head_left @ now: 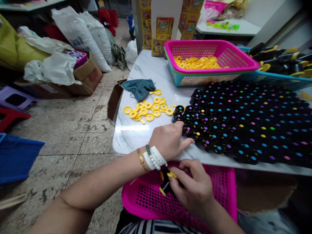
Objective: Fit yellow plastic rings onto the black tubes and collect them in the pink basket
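Black plastic cylinders with small coloured dots on top (251,122) stand packed across the right side of the white marbled desk (133,143). I've got the left hand (169,138) at the pack's near-left corner, thumb and fingers spread around an end cylinder; can't tell from my feed if it grips. Right hand (192,183) is pinched narrow on a small yellow plastic piece (172,175), over a magenta lattice basket (233,198) below the desk's near edge. Black cylinder with a yellow rim (166,187) just under those fingertips; held or lying, I can't tell. Loose yellow plastic rings with tabs (149,117) lie left of the pack, beside a crumpled teal cloth (140,87). Behind: magenta basket of yellow rings (207,70) nested in a light-blue basket (185,79). Farther off, bulging white sacks (75,39) on the floor.
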`<action>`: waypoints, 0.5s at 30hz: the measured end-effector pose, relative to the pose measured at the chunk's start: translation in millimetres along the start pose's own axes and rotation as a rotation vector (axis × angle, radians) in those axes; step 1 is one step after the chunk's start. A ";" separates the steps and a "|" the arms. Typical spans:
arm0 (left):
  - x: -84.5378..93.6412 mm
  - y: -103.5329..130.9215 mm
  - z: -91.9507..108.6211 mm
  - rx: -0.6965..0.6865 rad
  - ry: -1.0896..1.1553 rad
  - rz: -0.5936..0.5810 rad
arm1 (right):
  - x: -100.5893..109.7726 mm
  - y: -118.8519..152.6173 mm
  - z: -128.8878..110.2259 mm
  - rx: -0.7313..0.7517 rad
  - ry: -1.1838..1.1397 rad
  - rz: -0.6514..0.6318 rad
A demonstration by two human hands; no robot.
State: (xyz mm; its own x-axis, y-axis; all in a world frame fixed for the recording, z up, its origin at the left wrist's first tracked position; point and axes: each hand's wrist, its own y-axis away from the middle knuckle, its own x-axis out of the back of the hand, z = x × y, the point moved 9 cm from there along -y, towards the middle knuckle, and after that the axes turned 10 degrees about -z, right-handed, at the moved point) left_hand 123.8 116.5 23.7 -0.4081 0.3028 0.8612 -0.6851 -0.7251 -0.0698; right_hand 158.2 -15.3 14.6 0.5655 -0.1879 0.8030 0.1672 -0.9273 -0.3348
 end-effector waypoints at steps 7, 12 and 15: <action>8.2 27.4 -8.7 0.024 0.018 0.018 | 7.5 6.9 43.2 -0.481 -0.699 -0.054; 21.0 64.6 -24.3 0.041 0.151 0.061 | -5.3 -13.0 55.9 -0.646 -1.074 0.001; 18.8 70.2 -26.4 0.026 0.203 0.076 | -17.8 -33.8 56.5 -0.666 -1.107 -0.002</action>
State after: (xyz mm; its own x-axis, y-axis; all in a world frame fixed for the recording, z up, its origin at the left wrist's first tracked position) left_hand 52.1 87.6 21.7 -0.5734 0.3632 0.7344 -0.6331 -0.7654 -0.1157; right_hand 188.1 37.6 -16.2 0.9836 -0.1167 -0.1379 -0.0825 -0.9693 0.2317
